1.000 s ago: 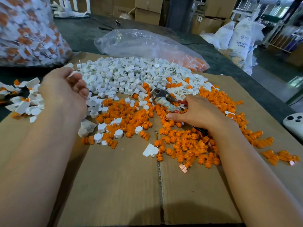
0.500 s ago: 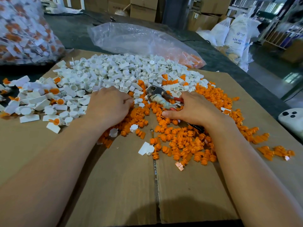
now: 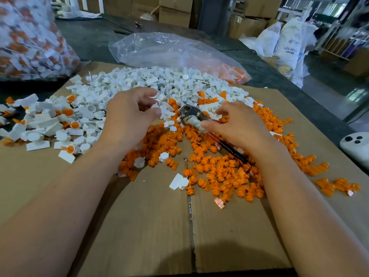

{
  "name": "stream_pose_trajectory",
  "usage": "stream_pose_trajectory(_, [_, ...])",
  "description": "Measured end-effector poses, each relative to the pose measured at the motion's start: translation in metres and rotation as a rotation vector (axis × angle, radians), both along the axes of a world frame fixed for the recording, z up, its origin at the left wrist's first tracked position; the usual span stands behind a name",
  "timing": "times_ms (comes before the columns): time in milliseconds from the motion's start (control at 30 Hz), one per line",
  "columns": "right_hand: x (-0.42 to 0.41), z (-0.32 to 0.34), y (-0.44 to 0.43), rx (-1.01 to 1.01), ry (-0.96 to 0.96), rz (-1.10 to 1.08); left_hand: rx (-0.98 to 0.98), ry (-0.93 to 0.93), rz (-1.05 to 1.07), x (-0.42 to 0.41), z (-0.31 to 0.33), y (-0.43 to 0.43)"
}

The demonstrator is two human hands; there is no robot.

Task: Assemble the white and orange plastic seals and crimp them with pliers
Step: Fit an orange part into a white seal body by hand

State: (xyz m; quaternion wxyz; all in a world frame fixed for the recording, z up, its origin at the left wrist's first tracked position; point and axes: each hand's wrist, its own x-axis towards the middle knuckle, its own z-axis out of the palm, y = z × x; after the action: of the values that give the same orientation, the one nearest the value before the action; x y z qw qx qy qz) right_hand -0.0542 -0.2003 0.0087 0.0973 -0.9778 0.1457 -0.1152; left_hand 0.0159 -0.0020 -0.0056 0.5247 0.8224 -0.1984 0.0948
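Left hand [image 3: 129, 114] is curled, thumb and fingertips pinching 1 white shell [image 3: 155, 105] just above the heap. The right hand [image 3: 237, 126] is curled over the pliers [image 3: 189, 113], whose red-and-black handle runs under the palm and out by the wrist. Both work over a flat cardboard sheet [image 3: 139, 226] with a taped seam.

Nearest lie the orange plugs [image 3: 219, 172]: small, ribbed and stubby. They look light and stiff and apt to roll, so are best taken by the ribbed sides with 2 fingertips. Beyond them are the white shells [image 3: 139, 80], smooth hollow cups with a flat tab. They look slick, so the tab seems the surer hold.

Farther back a clear plastic bag [image 3: 169, 48] sags on the dark table [image 3: 89, 37]. At far left bulges a bag of white and orange pieces [image 3: 30, 37].
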Motion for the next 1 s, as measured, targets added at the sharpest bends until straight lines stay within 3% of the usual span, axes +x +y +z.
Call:
stream_pose_trajectory(67, [-0.001, 0.004, 0.008, 0.089, -0.218, 0.084, -0.104, 0.08, -0.057, -0.002, 0.003, 0.0])
stream_pose_trajectory(133, [-0.002, 0.005, 0.019, 0.116, -0.285, 0.196, -0.172, 0.133, -0.094, -0.004, 0.006, 0.0])
stream_pose_trajectory(300, [0.003, -0.004, 0.038, -0.008, -0.105, 0.389, -0.339, 0.337, -0.234, -0.008, 0.009, -0.001])
stream_pose_trajectory(600, [0.012, -0.013, 0.043, -0.189, 0.047, 0.399, -0.38, 0.409, -0.362, -0.009, 0.009, -0.001])
stream_pose_trajectory(833, [0.0, -0.002, 0.041, 0.198, -0.183, 0.311, -0.378, 0.443, -0.389, -0.012, 0.012, 0.001])
stream_pose_trajectory(1000, [-0.004, 0.001, 0.041, 0.276, -0.255, 0.31, -0.42, 0.487, -0.419, -0.014, 0.013, 0.001])
